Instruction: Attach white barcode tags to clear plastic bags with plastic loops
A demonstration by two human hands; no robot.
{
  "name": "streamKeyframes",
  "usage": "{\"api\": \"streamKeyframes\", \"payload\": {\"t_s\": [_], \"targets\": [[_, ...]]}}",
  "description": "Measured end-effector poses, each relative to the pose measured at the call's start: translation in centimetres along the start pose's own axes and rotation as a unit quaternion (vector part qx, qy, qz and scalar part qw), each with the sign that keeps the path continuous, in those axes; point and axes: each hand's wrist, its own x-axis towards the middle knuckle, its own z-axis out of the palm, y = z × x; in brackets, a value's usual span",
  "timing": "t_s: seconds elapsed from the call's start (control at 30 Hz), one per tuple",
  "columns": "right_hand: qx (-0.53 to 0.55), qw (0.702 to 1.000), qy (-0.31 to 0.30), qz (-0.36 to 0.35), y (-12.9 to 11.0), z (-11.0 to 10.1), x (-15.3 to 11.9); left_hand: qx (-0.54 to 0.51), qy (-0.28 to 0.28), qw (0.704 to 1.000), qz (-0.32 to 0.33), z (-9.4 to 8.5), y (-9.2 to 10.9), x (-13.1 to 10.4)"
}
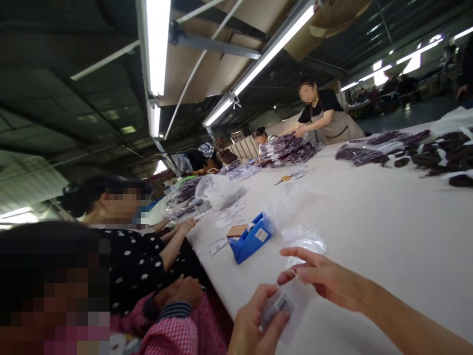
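While pinching the barcode tag [285, 304] between the thumb and fingers of the left hand [254, 321], also holding the right hand [327, 277] at its upper edge, with index finger stretched out and thumb near the fingertip below — cannot tell whether nipping the thin white strand [294, 270] there. Presumably tilting the printed face upward to leave its bars in sight, and gripping low on one side to free the upper edge for the right fingertips. Showing both hands and tag over the white table [388, 217]. Showing just beyond the fingers, probably for easy reach, clear plastic packaging [306, 240] and, to its left, a blue tape dispenser [248, 242] beside a brown block [236, 230]. Including farther off some loose slips [231, 212], yellow-handled scissors [285, 178] and dark wrapped bundles [288, 150], perhaps being stacked at the far side to spare working room. Turning to print: bearing dark vertical bars on the tag, with any characters too small to read; carrying on the dispenser a white label [261, 234], likewise illegible — offering no readable brand anywhere.
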Motion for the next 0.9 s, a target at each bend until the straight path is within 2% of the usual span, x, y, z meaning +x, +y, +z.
{"api": "streamKeyframes", "payload": {"t_s": [0.13, 0.23, 0.4, 0.5, 0.6, 0.67, 0.9], "targets": [[0.047, 0.997, 0.038, -0.044, -1.2, -0.2, 0.5, -0.007, -0.004, 1.000, -0.004, -0.8, -1.6, -0.1], [0.051, 0.994, 0.062, -0.073, -2.1, -1.1, 0.1, -0.009, 0.017, 1.000, -0.004, -1.1, -2.4, -0.2], [0.048, 0.992, 0.051, -0.108, -3.7, -2.8, -1.4, 0.063, 0.093, 0.993, 0.034, -1.4, -1.5, -0.5], [0.025, 0.993, 0.045, -0.104, -4.6, -3.4, -2.4, 0.095, 0.112, 0.988, 0.053, -1.5, -1.0, -0.8], [-0.082, 0.991, 0.074, -0.077, -5.6, -4.0, -3.1, 0.094, 0.107, 0.988, 0.063, -1.5, -1.1, -0.9], [-0.179, 0.978, 0.091, -0.053, -6.1, -4.3, -3.4, 0.089, 0.107, 0.988, 0.063, -1.5, -1.2, -0.9], [-0.391, 0.919, 0.032, 0.042, -6.8, -3.6, -3.6, 0.083, 0.137, 0.984, 0.078, -1.8, -1.3, -0.7]]}}
